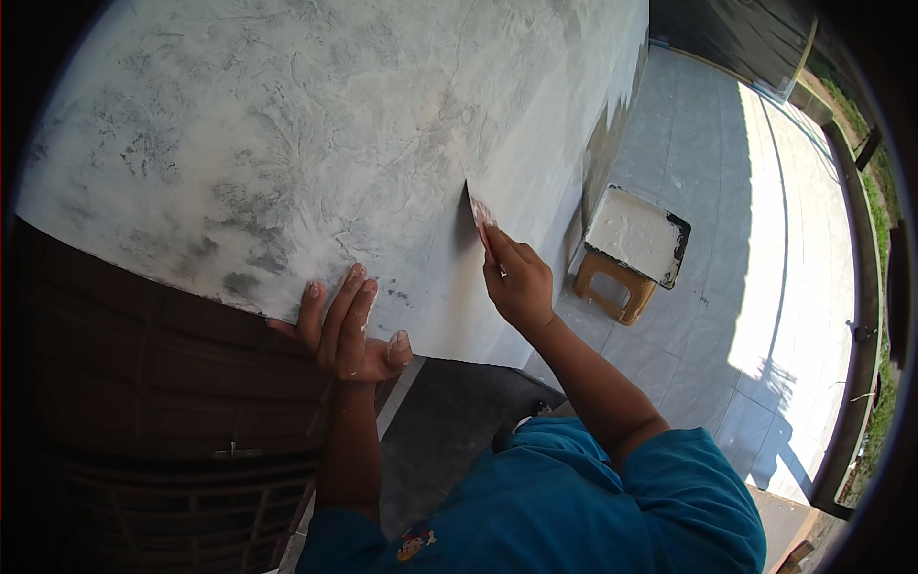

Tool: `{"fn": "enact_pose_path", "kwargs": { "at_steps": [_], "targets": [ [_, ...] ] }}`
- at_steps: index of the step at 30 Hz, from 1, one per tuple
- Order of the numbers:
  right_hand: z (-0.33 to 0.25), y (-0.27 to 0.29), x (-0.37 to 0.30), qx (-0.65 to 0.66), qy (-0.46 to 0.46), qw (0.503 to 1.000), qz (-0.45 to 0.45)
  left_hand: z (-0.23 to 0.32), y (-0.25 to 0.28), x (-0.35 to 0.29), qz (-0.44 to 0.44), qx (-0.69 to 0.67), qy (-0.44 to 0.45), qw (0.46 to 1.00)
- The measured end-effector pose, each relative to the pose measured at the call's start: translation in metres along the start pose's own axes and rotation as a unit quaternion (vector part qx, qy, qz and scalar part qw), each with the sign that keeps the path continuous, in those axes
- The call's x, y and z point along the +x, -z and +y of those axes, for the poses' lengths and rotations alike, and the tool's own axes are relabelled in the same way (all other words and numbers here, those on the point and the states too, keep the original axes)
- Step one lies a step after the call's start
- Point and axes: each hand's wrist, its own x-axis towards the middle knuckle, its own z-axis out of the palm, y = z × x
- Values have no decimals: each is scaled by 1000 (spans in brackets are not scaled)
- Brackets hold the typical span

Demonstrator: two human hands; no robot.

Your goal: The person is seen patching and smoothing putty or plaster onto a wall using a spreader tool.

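The wall (382, 143) stretches ahead, with the left hand (346, 333) at its lower edge and the right hand (521, 284) farther right, a scraper (482, 218) between its fingers. A door (163, 364) lies at lower left, beyond the wall's edge. To the right, a stool (639, 295) stands on the floor (703, 182), carrying a tray (682, 235) with paste (631, 228) in it.

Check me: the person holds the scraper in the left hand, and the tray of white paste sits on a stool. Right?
Not quite: the head view shows the scraper in the right hand. The tray does sit on a stool.
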Motion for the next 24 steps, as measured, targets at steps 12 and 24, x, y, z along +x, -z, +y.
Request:
{"fn": "enact_pose_path", "kwargs": {
  "at_steps": [12,24],
  "targets": [
    [34,33,-75,207,-341,913,-90,-2,6,7,-45,39,-8,998],
    [59,-13,-48,215,-253,940,76,-6,6,1,-76,11,-61,995]
  ]
}}
